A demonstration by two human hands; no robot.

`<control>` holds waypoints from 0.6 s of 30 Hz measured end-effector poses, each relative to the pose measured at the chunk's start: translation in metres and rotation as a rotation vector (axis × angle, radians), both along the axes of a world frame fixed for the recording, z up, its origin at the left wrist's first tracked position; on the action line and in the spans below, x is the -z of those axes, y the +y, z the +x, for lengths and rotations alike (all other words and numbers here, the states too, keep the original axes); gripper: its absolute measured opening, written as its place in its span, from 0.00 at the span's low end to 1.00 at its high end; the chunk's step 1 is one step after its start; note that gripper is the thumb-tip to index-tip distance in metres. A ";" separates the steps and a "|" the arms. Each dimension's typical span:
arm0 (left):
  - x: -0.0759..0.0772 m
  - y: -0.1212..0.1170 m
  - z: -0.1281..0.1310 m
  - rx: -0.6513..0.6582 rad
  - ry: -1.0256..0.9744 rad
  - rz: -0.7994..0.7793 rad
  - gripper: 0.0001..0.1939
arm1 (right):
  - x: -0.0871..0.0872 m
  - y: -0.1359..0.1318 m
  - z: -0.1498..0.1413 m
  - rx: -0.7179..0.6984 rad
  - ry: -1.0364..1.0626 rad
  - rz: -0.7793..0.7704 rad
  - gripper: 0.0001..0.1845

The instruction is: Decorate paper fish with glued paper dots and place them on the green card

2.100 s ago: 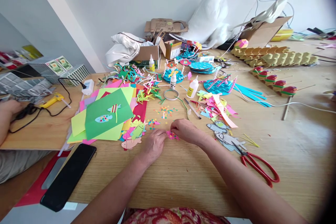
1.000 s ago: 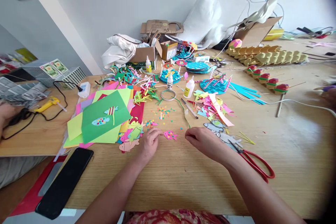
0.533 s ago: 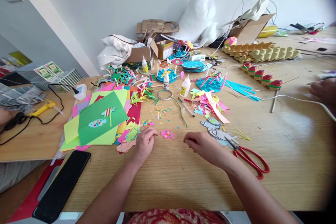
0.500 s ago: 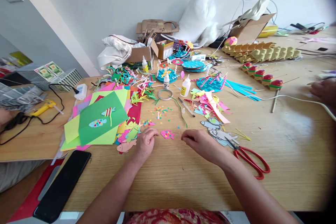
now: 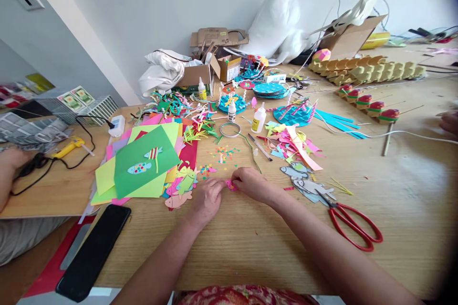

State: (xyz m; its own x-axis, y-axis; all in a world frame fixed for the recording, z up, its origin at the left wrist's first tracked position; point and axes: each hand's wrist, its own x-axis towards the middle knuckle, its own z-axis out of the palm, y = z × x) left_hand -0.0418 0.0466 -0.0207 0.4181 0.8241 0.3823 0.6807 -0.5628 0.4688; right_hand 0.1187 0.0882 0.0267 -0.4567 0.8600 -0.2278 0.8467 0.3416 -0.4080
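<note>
A small pink paper fish point(image 5: 230, 184) dotted with coloured specks lies on the wooden table point(image 5: 393, 190). My right hand point(image 5: 251, 184) rests over its right part with the fingers curled down onto it. My left hand point(image 5: 208, 197) sits just left of the fish, fingers bent, fingertips at its edge. More paper fish point(image 5: 181, 186) lie to the left beside a green sheet point(image 5: 145, 162) with two fish stuck on it. Loose coloured paper dots point(image 5: 223, 154) are scattered just beyond my hands.
Red-handled scissors point(image 5: 352, 226) lie at the right by grey paper fish point(image 5: 304, 182). Glue bottles point(image 5: 258, 118), a tape ring point(image 5: 231, 129) and paper scraps crowd the middle. A black phone point(image 5: 93, 250) lies front left. Other people's hands show at the left point(image 5: 9, 162) and right point(image 5: 450, 121) edges.
My right hand, which had drawn back to the right away from the pink fish, has come back left onto it. My left hand has closed in on the fish's left edge.
</note>
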 end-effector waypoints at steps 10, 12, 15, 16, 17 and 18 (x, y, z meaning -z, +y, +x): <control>-0.002 -0.002 0.002 0.010 0.040 0.000 0.24 | 0.006 0.003 -0.002 -0.045 -0.063 0.046 0.14; -0.002 -0.002 0.002 0.007 0.034 0.004 0.25 | 0.008 0.003 -0.003 -0.045 -0.062 0.057 0.15; -0.002 -0.002 0.003 -0.002 0.035 -0.007 0.25 | 0.008 0.004 -0.004 -0.046 -0.067 0.060 0.14; -0.002 -0.002 0.003 -0.003 0.037 -0.012 0.25 | 0.007 0.004 -0.005 -0.045 -0.072 0.058 0.14; -0.003 -0.002 0.003 -0.005 0.038 -0.018 0.25 | 0.006 0.005 -0.004 -0.041 -0.080 0.056 0.14; -0.004 -0.002 0.003 -0.006 0.037 -0.023 0.24 | 0.004 0.005 -0.004 -0.034 -0.084 0.059 0.14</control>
State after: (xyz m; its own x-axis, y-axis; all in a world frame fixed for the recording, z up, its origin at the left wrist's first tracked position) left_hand -0.0391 0.0446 -0.0171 0.4267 0.8349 0.3477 0.7011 -0.5482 0.4560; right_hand 0.1150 0.0937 0.0228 -0.4678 0.8571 -0.2159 0.8642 0.3923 -0.3149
